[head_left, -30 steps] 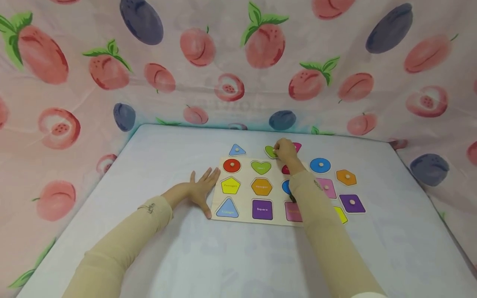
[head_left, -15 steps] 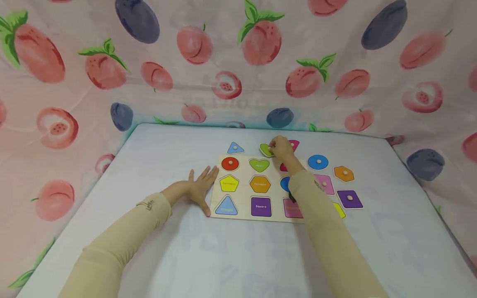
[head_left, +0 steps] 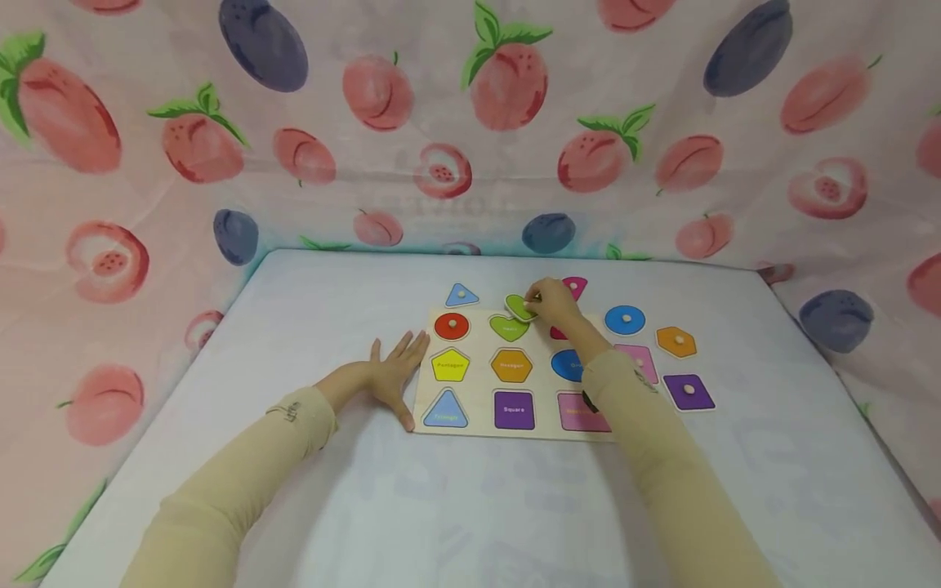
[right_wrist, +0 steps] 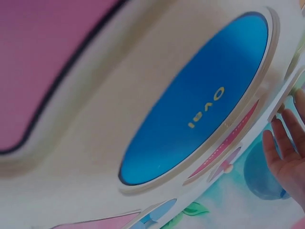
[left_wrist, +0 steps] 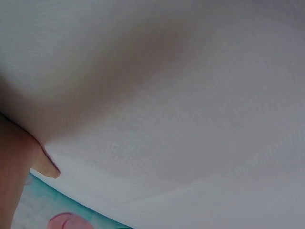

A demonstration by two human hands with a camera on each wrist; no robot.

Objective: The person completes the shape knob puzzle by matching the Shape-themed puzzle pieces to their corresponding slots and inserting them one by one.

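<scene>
A pale wooden shape puzzle board [head_left: 481, 388] lies on the table. My left hand [head_left: 393, 379] rests with spread fingers along its left edge; only part of that hand shows in the left wrist view. My right hand [head_left: 553, 304] pinches a green heart puzzle piece [head_left: 518, 306] by its knob. The piece is tilted and overlaps the far edge of the board, just above the printed green heart [head_left: 507, 329]. In the right wrist view, the fingers [right_wrist: 286, 136] reach past the blue oval recess [right_wrist: 195, 102]. A red round piece [head_left: 452, 327] with a knob sits in the board's far left recess.
Beyond the board lie a light blue triangle piece [head_left: 461, 295] and a magenta piece [head_left: 576, 286]. To its right are blue oval [head_left: 626, 320], orange hexagon [head_left: 675, 343], pink [head_left: 644, 359] and purple square [head_left: 689, 393] pieces. A fruit-print cloth [head_left: 441, 106] hangs behind.
My right hand has lifted the green heart piece from the table and brought it left and nearer, over the board's far edge. My left hand stays at the board's left edge.
</scene>
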